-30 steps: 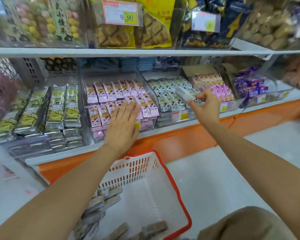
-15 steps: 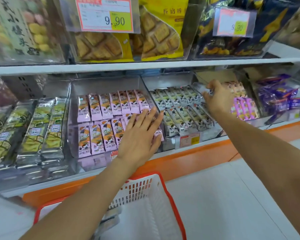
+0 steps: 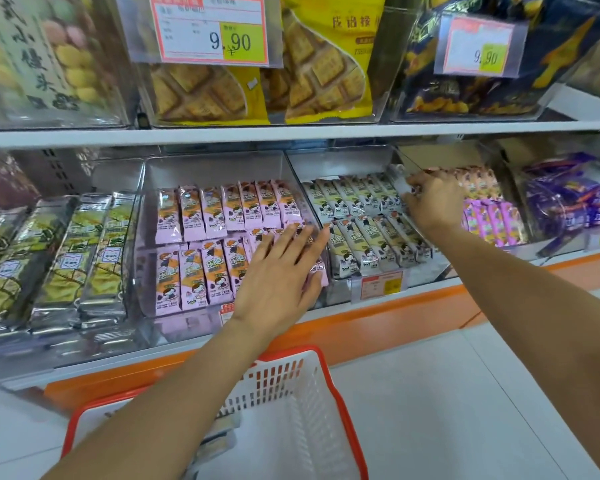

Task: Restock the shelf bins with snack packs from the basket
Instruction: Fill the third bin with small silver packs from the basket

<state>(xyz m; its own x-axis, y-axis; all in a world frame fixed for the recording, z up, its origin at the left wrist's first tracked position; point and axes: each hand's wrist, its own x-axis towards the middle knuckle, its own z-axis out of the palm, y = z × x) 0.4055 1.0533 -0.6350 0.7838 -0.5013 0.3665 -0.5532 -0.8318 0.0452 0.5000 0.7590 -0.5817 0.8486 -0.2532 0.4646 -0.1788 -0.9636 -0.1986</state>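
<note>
Snack packs (image 3: 201,271) under flat, open left grip (image 3: 278,278); right grip (image 3: 433,202) curled, hold unclear.

A price tag (image 3: 210,29) on the clear bin (image 3: 136,81) at 11 o'clock reads "9.90" with "¥". A second tag (image 3: 480,46) at 1 o'clock reads "9.90". Pink packs (image 3: 192,271) carry Chinese lettering.

glossy foil packs (image 3: 66,271), clear plastic bins (image 3: 215,171)

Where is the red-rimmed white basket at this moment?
The basket is at the bottom centre of the head view, just in front of the orange shelf base, with the left forearm stretched over it.
</note>
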